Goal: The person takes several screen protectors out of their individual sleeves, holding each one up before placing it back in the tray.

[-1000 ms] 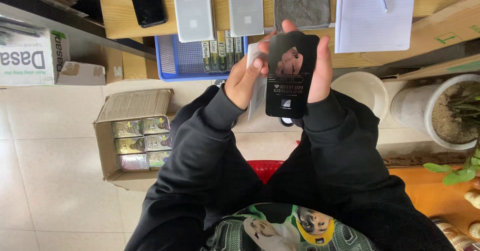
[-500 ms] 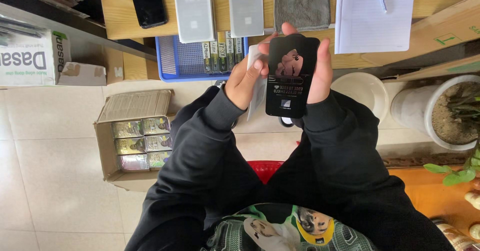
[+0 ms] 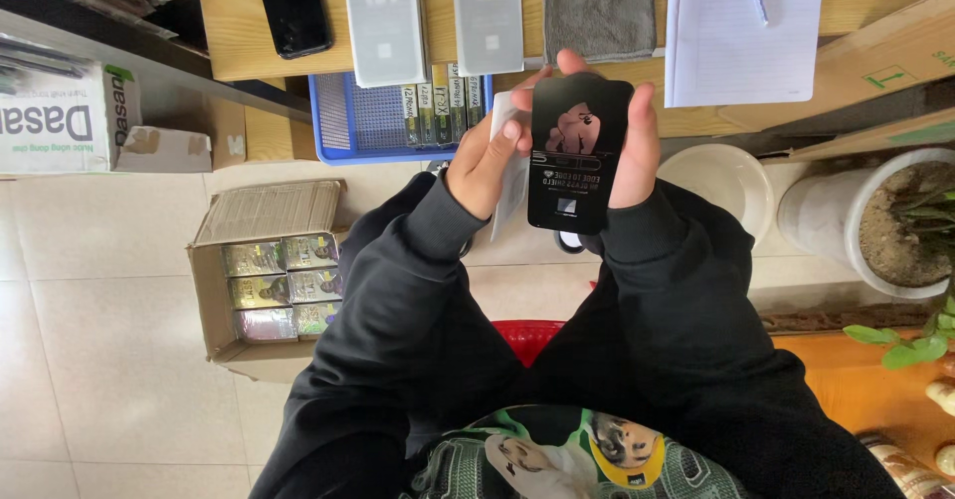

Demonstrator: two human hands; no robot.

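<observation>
Black card (image 3: pixel 579 156) gripped by both hands' fingers (image 3: pixel 642 141); blue tray (image 3: pixel 373 121) behind.

Barely anything shifts here — the black card (image 3: pixel 580 151) sits a touch more upright between the two hands than a second ago, its top edge nudged slightly toward the wooden shelf (image 3: pixel 239 51). The left hand (image 3: pixel 487 166) has its thumb pressed a shade higher on the card's left edge — and the white sheet (image 3: pixel 509 176) behind it shows a little more.
</observation>
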